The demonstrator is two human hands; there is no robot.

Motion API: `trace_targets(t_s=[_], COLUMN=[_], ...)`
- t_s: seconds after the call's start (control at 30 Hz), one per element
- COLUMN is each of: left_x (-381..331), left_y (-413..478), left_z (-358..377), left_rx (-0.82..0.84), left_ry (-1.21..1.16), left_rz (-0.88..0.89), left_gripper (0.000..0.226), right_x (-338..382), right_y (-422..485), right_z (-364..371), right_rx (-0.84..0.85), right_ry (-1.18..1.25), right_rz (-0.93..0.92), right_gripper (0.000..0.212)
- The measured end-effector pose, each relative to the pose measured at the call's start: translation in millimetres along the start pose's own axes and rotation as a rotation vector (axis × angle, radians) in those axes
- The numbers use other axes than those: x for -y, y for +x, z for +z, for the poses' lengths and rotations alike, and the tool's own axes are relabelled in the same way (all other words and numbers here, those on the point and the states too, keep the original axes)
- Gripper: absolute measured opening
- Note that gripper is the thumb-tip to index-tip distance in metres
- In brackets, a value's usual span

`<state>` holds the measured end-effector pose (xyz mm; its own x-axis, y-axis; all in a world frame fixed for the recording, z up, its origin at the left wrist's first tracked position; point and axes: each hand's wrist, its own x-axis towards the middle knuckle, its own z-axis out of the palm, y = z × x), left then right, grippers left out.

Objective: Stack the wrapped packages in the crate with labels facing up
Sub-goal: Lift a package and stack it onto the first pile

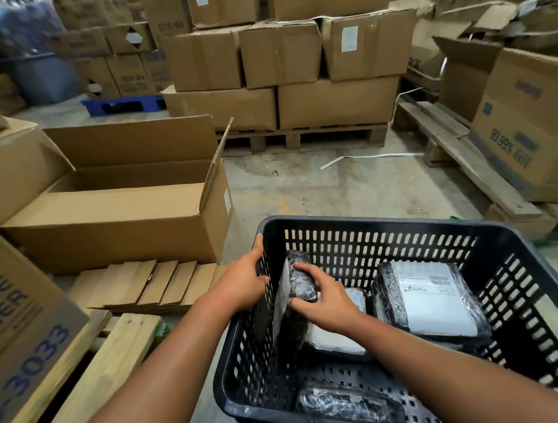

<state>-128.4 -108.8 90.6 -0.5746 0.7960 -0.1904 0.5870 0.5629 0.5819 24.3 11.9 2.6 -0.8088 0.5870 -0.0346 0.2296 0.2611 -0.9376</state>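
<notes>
black perforated plastic crate (pixel 492 228), left hand (pixel 243 282) curled over its left rim. black film-wrapped package (pixel 296 296) stands on edge against that wall; my right hand (pixel 328 302) fingers clamp its top. placing step, i judge; next: tip it flat, label up.

Two bare forearms are showing from the lower edge, with no sleeves reaching them. The left hand (pixel 243 281) and right hand (pixel 325 303) are wearing no gloves, rings or watch.
</notes>
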Motion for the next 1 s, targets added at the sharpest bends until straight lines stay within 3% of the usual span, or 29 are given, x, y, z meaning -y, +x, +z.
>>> trace_targets(t_s=[0.27,0.33,0.43,0.53,0.67,0.8,0.9,1.0], left_x=[3.7,-4.5,-30.3,-53.0,-66.9,-68.1,-62.1,-61.0], left_y=[-1.0,-0.9,-3.2,-5.8,-8.2,-0.8,3.4,9.3], left_z=[-5.4,-3.0,-5.5,-15.6,-13.1,-6.7,-0.2,12.8], left_rx=[0.023,0.006,-0.097,0.067,0.364,0.375,0.412,0.430], left_ry=[-0.111,0.015,0.115,-0.151,-0.665,-0.565,-0.501,-0.497], left_rz=[-0.008,-0.053,0.115,0.321,0.341,0.311,0.258,0.328], left_gripper=[0.091,0.091,0.090,0.092,0.089,0.094,0.107,0.112], right_x=[49.0,59.7,73.9,85.7,87.9,77.9,63.3,49.4], right_y=[-12.5,-18.4,-25.9,-31.2,-31.7,-30.9,-33.6,-37.7], right_z=[-64.3,-80.9,-105.5,-129.3,-152.1,-165.0,-166.9,-163.6], right_rx=[0.031,0.028,0.036,0.006,-0.028,-0.025,-0.009,0.008], right_ry=[0.113,0.123,0.166,0.227,0.398,0.511,0.577,0.633], right_rz=[0.001,-0.011,-0.051,-0.032,-0.012,0.033,0.079,0.131], right_gripper=[0.053,0.053,0.055,0.057,0.066,0.067,0.054,0.051])
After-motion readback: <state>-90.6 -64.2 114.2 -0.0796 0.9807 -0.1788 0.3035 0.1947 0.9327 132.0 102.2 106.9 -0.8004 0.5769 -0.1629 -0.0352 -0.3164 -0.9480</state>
